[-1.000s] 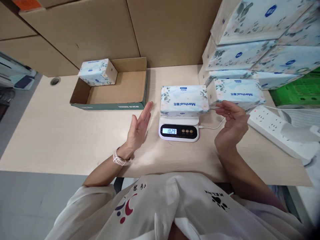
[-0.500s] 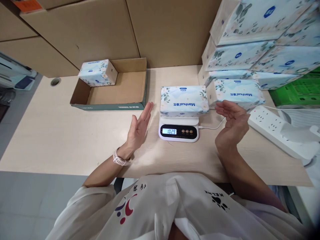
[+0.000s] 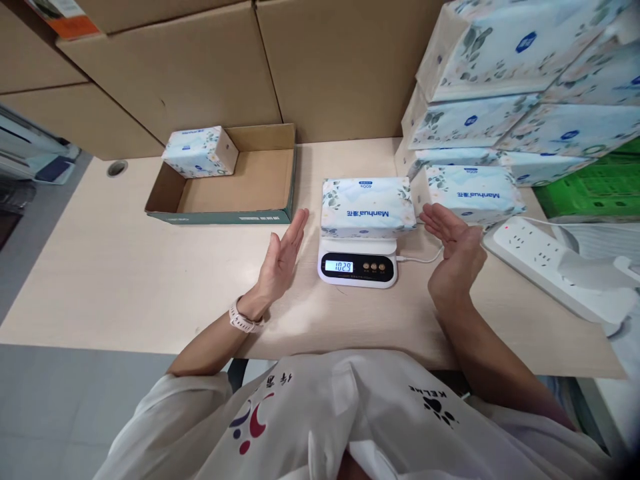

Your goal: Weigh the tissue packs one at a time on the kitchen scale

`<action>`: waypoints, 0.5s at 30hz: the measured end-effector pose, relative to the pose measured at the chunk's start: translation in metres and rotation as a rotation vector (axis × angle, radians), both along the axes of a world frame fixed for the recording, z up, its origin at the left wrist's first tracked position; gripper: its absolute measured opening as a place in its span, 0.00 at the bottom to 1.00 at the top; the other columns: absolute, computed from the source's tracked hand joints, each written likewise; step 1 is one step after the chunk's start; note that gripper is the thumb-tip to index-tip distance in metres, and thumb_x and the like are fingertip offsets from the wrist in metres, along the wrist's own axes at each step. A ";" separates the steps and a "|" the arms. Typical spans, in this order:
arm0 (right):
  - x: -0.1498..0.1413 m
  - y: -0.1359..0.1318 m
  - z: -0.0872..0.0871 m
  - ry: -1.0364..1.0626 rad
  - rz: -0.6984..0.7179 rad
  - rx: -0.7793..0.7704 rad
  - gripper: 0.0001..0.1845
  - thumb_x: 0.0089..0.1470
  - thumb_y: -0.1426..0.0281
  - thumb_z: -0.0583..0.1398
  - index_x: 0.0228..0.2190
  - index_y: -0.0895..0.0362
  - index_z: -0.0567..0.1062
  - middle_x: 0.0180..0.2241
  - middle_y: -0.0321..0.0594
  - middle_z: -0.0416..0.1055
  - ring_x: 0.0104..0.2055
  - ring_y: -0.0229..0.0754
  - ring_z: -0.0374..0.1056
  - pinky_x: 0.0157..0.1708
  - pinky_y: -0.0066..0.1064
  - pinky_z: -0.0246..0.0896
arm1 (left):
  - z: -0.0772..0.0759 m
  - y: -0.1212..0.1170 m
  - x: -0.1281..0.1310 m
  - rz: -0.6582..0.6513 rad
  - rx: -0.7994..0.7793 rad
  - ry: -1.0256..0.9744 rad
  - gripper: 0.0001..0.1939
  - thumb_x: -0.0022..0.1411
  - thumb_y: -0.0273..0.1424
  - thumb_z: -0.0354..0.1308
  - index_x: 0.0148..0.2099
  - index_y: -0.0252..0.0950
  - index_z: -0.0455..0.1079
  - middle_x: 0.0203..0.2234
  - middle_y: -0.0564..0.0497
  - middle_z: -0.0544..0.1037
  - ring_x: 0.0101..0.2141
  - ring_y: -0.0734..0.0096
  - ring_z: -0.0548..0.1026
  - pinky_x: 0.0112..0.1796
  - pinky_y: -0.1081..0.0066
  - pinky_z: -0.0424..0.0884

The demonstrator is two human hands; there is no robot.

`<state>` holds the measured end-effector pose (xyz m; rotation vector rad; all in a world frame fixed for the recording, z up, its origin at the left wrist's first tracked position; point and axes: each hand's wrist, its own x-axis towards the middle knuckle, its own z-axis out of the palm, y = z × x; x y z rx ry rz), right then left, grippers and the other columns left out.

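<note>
A blue and white tissue pack [image 3: 368, 207] lies on the white digital scale [image 3: 357, 269], whose lit display reads 1029 or 102.9; the decimal point is hard to make out. My left hand [image 3: 281, 260] is open to the left of the pack, fingers stretched out and palm facing it, touching nothing. On the other side, my right hand [image 3: 454, 257] is also open, its fingers extended in front of another tissue pack [image 3: 473, 192]. A gap separates both hands from the pack on the scale.
An open cardboard tray [image 3: 220, 219] at the back left holds one tissue pack [image 3: 200, 152]. Stacked tissue packs [image 3: 475, 120] rise at the back right beside a green crate [image 3: 590, 193]. A white power strip [image 3: 555, 267] lies at right. Large cardboard boxes [image 3: 345, 67] line the back.
My right hand has moved slightly left, nearer the pack on the scale. The left hand has barely moved. The whole view has shifted a little.
</note>
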<state>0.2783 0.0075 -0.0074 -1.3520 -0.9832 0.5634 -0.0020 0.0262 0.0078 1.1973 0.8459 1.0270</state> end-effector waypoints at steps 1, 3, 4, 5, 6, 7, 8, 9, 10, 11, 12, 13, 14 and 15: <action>0.001 0.000 -0.002 0.001 0.011 -0.017 0.40 0.68 0.43 0.44 0.55 0.56 0.81 0.54 0.51 0.81 0.58 0.52 0.78 0.65 0.55 0.68 | -0.001 0.002 0.001 -0.001 0.004 0.004 0.41 0.70 0.64 0.36 0.74 0.50 0.59 0.77 0.60 0.51 0.78 0.63 0.41 0.77 0.56 0.36; 0.002 0.000 -0.005 -0.012 0.046 -0.060 0.40 0.68 0.42 0.44 0.59 0.55 0.78 0.58 0.51 0.79 0.62 0.52 0.76 0.69 0.55 0.63 | -0.002 0.007 0.004 -0.009 0.013 0.013 0.40 0.71 0.64 0.38 0.75 0.51 0.57 0.78 0.60 0.49 0.78 0.63 0.40 0.78 0.57 0.37; 0.002 0.000 -0.007 -0.025 0.070 -0.098 0.40 0.68 0.43 0.44 0.61 0.54 0.76 0.60 0.50 0.77 0.64 0.51 0.74 0.72 0.55 0.60 | -0.002 0.010 0.006 -0.020 0.013 0.017 0.40 0.71 0.63 0.39 0.75 0.51 0.57 0.78 0.60 0.48 0.78 0.63 0.40 0.78 0.57 0.37; 0.001 -0.001 -0.008 -0.040 0.099 -0.148 0.39 0.68 0.43 0.45 0.63 0.52 0.75 0.63 0.48 0.75 0.67 0.51 0.71 0.74 0.54 0.56 | -0.001 0.012 0.008 -0.041 0.010 0.016 0.40 0.71 0.63 0.40 0.76 0.51 0.57 0.78 0.60 0.48 0.78 0.62 0.40 0.78 0.56 0.38; 0.000 -0.002 -0.009 -0.057 0.127 -0.202 0.37 0.67 0.43 0.46 0.64 0.49 0.73 0.64 0.45 0.74 0.70 0.52 0.68 0.75 0.54 0.53 | 0.000 0.015 0.010 -0.067 0.007 0.013 0.40 0.71 0.63 0.41 0.76 0.50 0.57 0.78 0.59 0.48 0.78 0.60 0.41 0.78 0.55 0.39; -0.003 -0.003 -0.008 -0.073 0.157 -0.249 0.36 0.67 0.43 0.47 0.65 0.46 0.72 0.66 0.42 0.72 0.71 0.52 0.65 0.76 0.53 0.52 | 0.001 0.018 0.012 -0.091 0.010 0.009 0.40 0.71 0.62 0.42 0.76 0.50 0.57 0.78 0.59 0.49 0.78 0.59 0.42 0.78 0.53 0.39; -0.007 -0.004 -0.005 -0.086 0.193 -0.279 0.35 0.66 0.43 0.49 0.65 0.43 0.71 0.67 0.39 0.71 0.72 0.52 0.64 0.76 0.53 0.52 | 0.003 0.020 0.012 -0.107 0.022 0.007 0.39 0.71 0.62 0.44 0.76 0.50 0.57 0.78 0.58 0.49 0.78 0.57 0.42 0.77 0.52 0.39; -0.012 -0.004 0.000 -0.100 0.231 -0.287 0.34 0.65 0.43 0.50 0.66 0.41 0.70 0.67 0.37 0.70 0.73 0.52 0.63 0.76 0.54 0.53 | 0.007 0.023 0.012 -0.109 0.045 0.007 0.39 0.71 0.60 0.46 0.76 0.50 0.57 0.78 0.58 0.49 0.78 0.56 0.42 0.77 0.51 0.40; -0.018 -0.003 0.007 -0.116 0.271 -0.274 0.34 0.65 0.44 0.51 0.67 0.40 0.69 0.68 0.36 0.69 0.73 0.52 0.63 0.75 0.54 0.54 | 0.011 0.026 0.010 -0.097 0.077 0.011 0.38 0.71 0.59 0.48 0.76 0.50 0.57 0.78 0.58 0.49 0.78 0.56 0.42 0.77 0.50 0.40; -0.025 0.000 0.016 -0.134 0.317 -0.247 0.34 0.65 0.44 0.52 0.67 0.40 0.67 0.69 0.36 0.68 0.73 0.52 0.63 0.74 0.55 0.56 | 0.017 0.030 0.006 -0.069 0.114 0.017 0.38 0.70 0.58 0.51 0.75 0.50 0.58 0.78 0.58 0.50 0.78 0.55 0.42 0.77 0.50 0.40; -0.033 0.005 0.026 -0.156 0.368 -0.209 0.35 0.65 0.45 0.52 0.68 0.40 0.65 0.70 0.36 0.67 0.73 0.52 0.62 0.74 0.55 0.57 | 0.025 0.035 0.001 -0.026 0.153 0.020 0.38 0.69 0.57 0.54 0.75 0.50 0.58 0.77 0.57 0.50 0.78 0.54 0.43 0.77 0.51 0.40; -0.043 0.012 0.038 -0.182 0.425 -0.164 0.36 0.65 0.45 0.53 0.69 0.42 0.63 0.71 0.37 0.65 0.73 0.51 0.62 0.73 0.54 0.57 | 0.034 0.042 -0.006 0.022 0.192 0.018 0.40 0.67 0.57 0.56 0.75 0.49 0.60 0.77 0.56 0.52 0.78 0.52 0.44 0.77 0.51 0.41; -0.054 0.022 0.050 -0.211 0.482 -0.113 0.37 0.65 0.46 0.54 0.70 0.43 0.61 0.72 0.39 0.63 0.74 0.51 0.61 0.73 0.54 0.57 | 0.044 0.050 -0.015 0.074 0.233 0.015 0.41 0.65 0.58 0.58 0.74 0.47 0.61 0.77 0.54 0.54 0.78 0.50 0.46 0.77 0.51 0.43; -0.066 0.034 0.061 -0.241 0.534 -0.066 0.38 0.65 0.47 0.54 0.71 0.45 0.59 0.73 0.40 0.61 0.74 0.52 0.60 0.73 0.54 0.57 | 0.054 0.060 -0.024 0.130 0.275 0.014 0.42 0.64 0.58 0.60 0.73 0.46 0.62 0.76 0.53 0.56 0.77 0.49 0.47 0.76 0.52 0.45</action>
